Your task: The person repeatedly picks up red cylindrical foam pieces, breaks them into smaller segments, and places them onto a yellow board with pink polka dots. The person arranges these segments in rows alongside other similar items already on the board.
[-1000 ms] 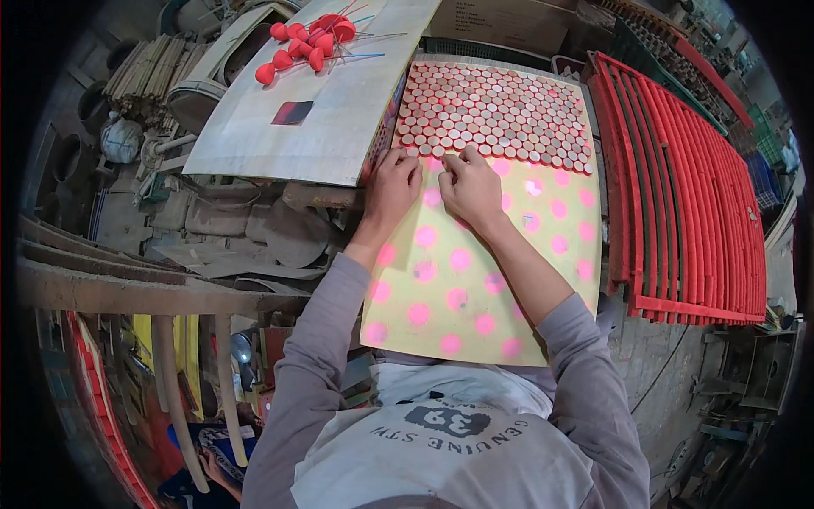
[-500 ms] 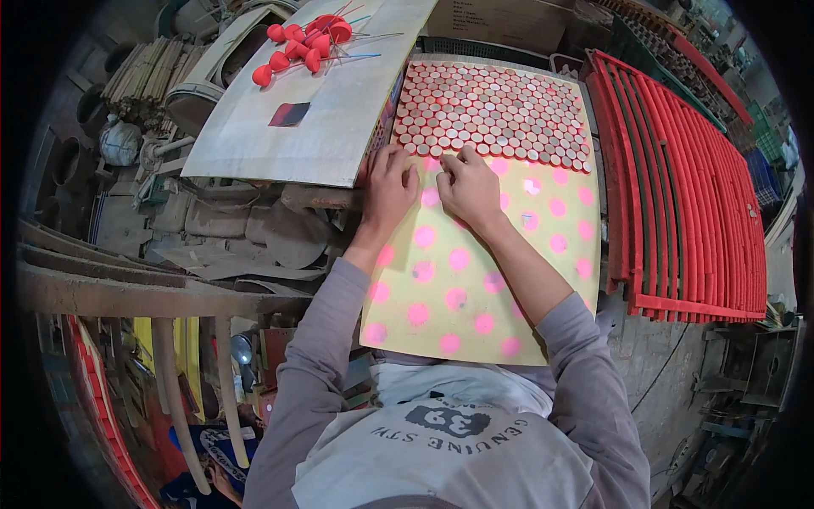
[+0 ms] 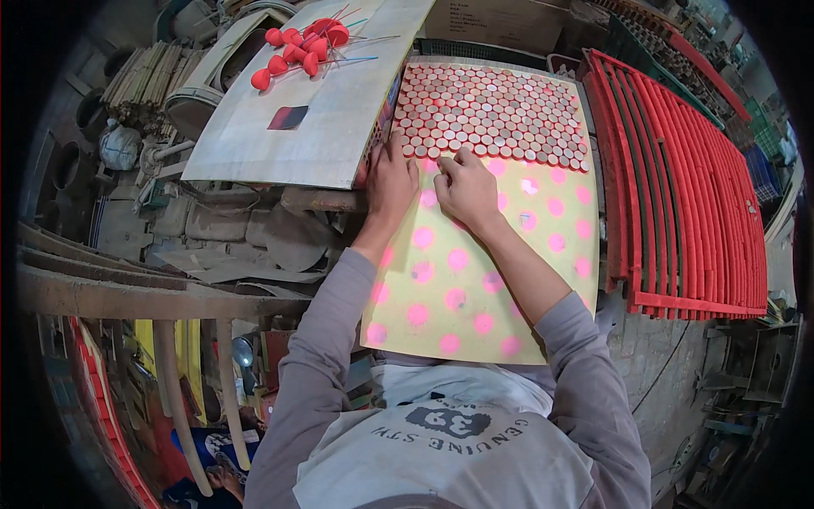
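Note:
A pale yellow board (image 3: 392, 318) with pink spots lies before me. Tightly packed rows of small round discs (image 3: 487, 106), light-topped with red sides, cover its far part. My left hand (image 3: 392, 188) rests at the left edge of the board, fingers stretched forward beside the end of the nearest row; it holds nothing that I can see. Just right of it, my right hand (image 3: 469, 193) is closed, its fingers curled and pinched at the near edge of the discs. Whatever lies between its fingertips is hidden.
To the left, a white panel (image 3: 246, 157) carries red heart-shaped pieces on thin sticks (image 3: 292, 53) and a dark square (image 3: 288, 118). A red slatted rack (image 3: 687, 195) stands at the right. Another person's hand (image 3: 225, 481) shows at lower left, past wooden bars (image 3: 174, 399).
The fingers of my left hand have straightened and reached slightly forward along the edge. My right hand has shifted a little left, staying curled at the near row of discs.

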### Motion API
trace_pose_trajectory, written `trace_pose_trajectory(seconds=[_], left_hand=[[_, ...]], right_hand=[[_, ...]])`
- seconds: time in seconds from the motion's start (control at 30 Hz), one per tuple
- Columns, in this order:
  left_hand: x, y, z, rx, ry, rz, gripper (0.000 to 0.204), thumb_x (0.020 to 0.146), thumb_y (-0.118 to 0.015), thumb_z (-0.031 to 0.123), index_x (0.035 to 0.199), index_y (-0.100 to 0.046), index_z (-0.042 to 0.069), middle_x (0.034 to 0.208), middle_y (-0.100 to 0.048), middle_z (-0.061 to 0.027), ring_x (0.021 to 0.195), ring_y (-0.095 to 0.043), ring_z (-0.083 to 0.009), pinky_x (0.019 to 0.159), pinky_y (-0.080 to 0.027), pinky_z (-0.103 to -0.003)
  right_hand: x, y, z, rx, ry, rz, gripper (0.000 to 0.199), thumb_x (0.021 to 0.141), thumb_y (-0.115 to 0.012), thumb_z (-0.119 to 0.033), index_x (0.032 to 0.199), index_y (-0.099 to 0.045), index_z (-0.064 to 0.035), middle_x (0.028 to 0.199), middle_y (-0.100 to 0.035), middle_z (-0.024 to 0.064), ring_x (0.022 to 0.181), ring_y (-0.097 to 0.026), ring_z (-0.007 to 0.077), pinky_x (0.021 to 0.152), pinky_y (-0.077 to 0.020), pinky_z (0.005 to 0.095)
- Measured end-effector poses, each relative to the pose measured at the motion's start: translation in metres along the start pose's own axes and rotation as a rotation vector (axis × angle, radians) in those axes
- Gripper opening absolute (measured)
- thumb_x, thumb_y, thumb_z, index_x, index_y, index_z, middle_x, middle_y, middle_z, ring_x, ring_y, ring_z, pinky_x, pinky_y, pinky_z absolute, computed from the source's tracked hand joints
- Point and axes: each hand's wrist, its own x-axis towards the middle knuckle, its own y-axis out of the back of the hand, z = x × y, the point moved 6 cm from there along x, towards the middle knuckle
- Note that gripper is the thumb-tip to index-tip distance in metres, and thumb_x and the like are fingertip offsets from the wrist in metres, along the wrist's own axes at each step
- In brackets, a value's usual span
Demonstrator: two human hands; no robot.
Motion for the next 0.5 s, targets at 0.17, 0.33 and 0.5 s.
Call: trace_pose_trajectory(seconds=[0.17, 0.33, 0.5], left_hand=[[0.001, -0.005, -0.007, -0.044, 0.012, -0.009, 0.058, 0.084, -0.066, 0.01, 0.136, -0.041, -0.002, 0.117, -0.059, -0.0295, 0.109, -0.056, -0.0446, 0.09, -0.049, -0.05], [-0.009, 0.008, 0.003, -0.083, -0.116, 0.118, 0.061, 0.084, -0.067, 0.01, 0.138, -0.04, -0.002, 0.122, -0.058, -0.0302, 0.113, -0.056, -0.0464, 0.094, -0.049, -0.048], [-0.027, 0.018, 0.007, -0.199, -0.047, 0.0, 0.059, 0.084, -0.066, 0.009, 0.137, -0.042, -0.003, 0.123, -0.058, -0.0314, 0.112, -0.058, -0.0469, 0.094, -0.05, -0.047]], right_hand=[[0.0, -0.002, 0.002, -0.009, -0.001, -0.006, 0.024, 0.077, -0.061, -0.016, 0.096, -0.071, -0.0047, 0.091, -0.06, 0.0138, 0.084, -0.063, 0.0292, 0.068, -0.0557, 0.0421], [0.0, 0.0, 0.001, 0.012, 0.005, 0.011, 0.023, 0.077, -0.061, -0.016, 0.095, -0.071, -0.0044, 0.09, -0.059, 0.0142, 0.084, -0.064, 0.0294, 0.067, -0.0557, 0.0421], [0.0, -0.001, 0.001, -0.007, 0.007, 0.002, 0.021, 0.077, -0.062, -0.016, 0.092, -0.071, -0.0046, 0.089, -0.059, 0.0142, 0.082, -0.064, 0.0294, 0.065, -0.0554, 0.0423]])
